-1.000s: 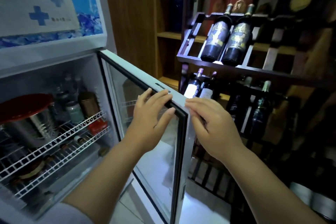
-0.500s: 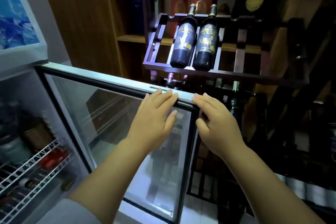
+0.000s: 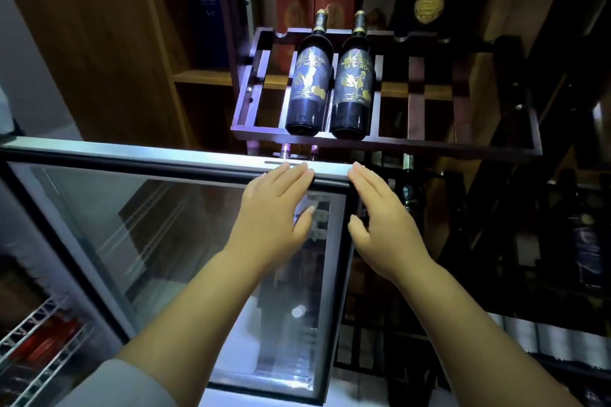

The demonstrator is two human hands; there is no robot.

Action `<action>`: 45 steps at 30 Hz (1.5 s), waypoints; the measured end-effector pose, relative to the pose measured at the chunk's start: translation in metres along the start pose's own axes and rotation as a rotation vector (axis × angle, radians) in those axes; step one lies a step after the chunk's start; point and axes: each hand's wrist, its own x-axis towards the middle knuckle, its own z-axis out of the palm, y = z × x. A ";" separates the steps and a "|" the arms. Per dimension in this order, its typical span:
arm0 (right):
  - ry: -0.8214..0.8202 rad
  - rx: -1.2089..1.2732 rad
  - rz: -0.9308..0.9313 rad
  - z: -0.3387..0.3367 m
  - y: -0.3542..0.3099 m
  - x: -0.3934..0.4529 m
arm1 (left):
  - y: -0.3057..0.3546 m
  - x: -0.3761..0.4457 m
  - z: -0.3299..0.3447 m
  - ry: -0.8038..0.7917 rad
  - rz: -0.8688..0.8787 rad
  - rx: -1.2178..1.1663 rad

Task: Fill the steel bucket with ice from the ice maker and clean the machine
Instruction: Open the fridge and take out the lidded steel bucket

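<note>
A person stands at a glass door (image 3: 172, 241) that is swung out from a chilled cabinet at the left, both hands at its free upper corner. The left hand (image 3: 274, 208) lies flat on the pane, fingers straight and together, their tips on the pale metal top rail (image 3: 132, 155). The right hand (image 3: 377, 211) is likewise flat with fingers extended, against the outer right edge of the door frame; neither hand curls round anything.

Neither a steel bucket nor an ice maker can be made out here, so where they stand cannot be told.

The door appears rigid and moderately heavy: a large pane in a dark frame, hinged at the far left. The glass looks smooth, probably slippery under a palm, and breakable; the metal rail and frame edge seem the sounder places to push or take hold.

Inside the cabinet, near left, a white wire shelf (image 3: 39, 350) carries something red, blurred. Beyond the door a dark wooden wine rack (image 3: 413, 145) holds two dark bottles (image 3: 310, 82) lying side by side, touching, necks pointing away. More bottles sit dimly below.
</note>
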 end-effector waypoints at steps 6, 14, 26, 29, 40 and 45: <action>-0.056 -0.028 -0.045 -0.006 0.008 0.004 | -0.002 0.002 -0.004 -0.080 -0.008 -0.028; 0.118 -0.042 -0.165 -0.020 0.016 0.011 | 0.012 0.000 -0.016 0.086 -0.161 -0.188; 0.015 0.247 -0.540 -0.023 -0.007 0.007 | 0.041 -0.051 -0.035 0.227 -0.476 -0.119; -0.079 0.294 -0.551 -0.008 -0.012 -0.001 | 0.043 -0.075 -0.037 0.222 -0.566 -0.071; -0.376 0.441 -0.618 0.052 -0.056 -0.021 | 0.038 -0.160 -0.074 0.193 -0.864 0.105; -0.458 0.476 -0.651 0.079 -0.090 -0.025 | 0.032 -0.191 -0.100 0.204 -0.987 0.165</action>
